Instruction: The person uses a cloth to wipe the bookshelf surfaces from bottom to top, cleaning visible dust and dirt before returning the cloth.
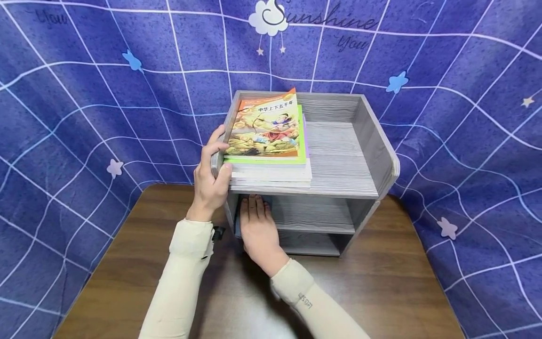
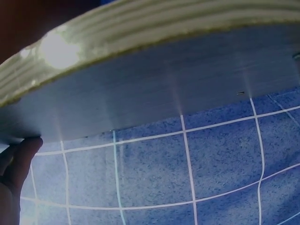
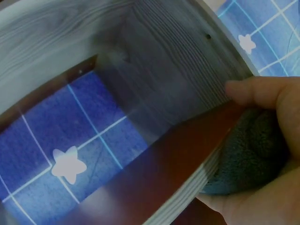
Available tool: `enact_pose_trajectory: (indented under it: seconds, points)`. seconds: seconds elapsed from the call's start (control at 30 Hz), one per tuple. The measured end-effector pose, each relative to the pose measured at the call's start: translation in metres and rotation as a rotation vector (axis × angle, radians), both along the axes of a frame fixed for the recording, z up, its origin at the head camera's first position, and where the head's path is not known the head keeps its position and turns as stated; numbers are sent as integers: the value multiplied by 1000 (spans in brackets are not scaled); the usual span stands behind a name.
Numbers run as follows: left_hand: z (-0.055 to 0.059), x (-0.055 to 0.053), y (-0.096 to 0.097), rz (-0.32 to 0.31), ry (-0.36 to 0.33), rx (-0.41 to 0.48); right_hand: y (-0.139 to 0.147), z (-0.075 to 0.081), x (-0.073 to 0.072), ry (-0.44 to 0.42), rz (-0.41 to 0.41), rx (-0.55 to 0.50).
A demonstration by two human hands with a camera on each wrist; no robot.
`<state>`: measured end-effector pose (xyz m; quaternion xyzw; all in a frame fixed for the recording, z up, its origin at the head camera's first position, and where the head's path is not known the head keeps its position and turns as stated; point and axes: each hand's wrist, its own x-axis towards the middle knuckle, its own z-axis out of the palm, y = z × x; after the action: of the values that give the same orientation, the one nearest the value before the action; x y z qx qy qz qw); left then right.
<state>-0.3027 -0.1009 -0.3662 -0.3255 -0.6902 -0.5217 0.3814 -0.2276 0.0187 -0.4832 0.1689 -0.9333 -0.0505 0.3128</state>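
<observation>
The right hand (image 1: 260, 235) holds a dark grey, soft-textured cloth (image 3: 253, 150), with the fingers laid straight and directed away from the wearer into the middle compartment of a grey, wood-grained, three-level shelf unit (image 1: 373, 141). The cloth bunches between thumb and palm; parts of it show left of the grip, at the compartment's front left corner, and just beyond the fingertips. Its long axis cannot be read, since the hand covers most of it. The governing relation is lateral: the unit's left side panel stands immediately left of the right-hand grip, and the thumb touches the wood there, while the compartment extends to the right. The left hand (image 1: 211, 179) grips the same panel's upper front edge, above and slightly left of the right hand. A stack of colourful paperback books (image 1: 267, 132) rests above the right-hand grip, just beside the left thumb. The right hand is nearer the cloth.
</observation>
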Motion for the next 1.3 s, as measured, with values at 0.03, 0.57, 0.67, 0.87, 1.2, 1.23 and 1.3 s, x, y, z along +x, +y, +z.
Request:
enact_pose_trajectory:
  seconds: [0.03,0.57,0.67,0.87,1.2,1.23,1.3]
  points:
    - [0,0,0,1,0,0,1,0,1,-10,0,3]
    - [-1,-7,-4,-59,34,25,51,-5,14,-16,9,7]
    - [0,-7,-4,-52,37,23,65,-7,17,18,12,2]
    - [7,2,0,-66,43,33,94,-11,25,51,20,-12]
    - [25,23,6,-82,38,47,145,-14,39,59,9,-37]
    - [25,23,6,-84,35,49,150,-14,41,52,5,-37]
    - [25,23,7,-87,31,50,160,-15,45,53,-1,-44]
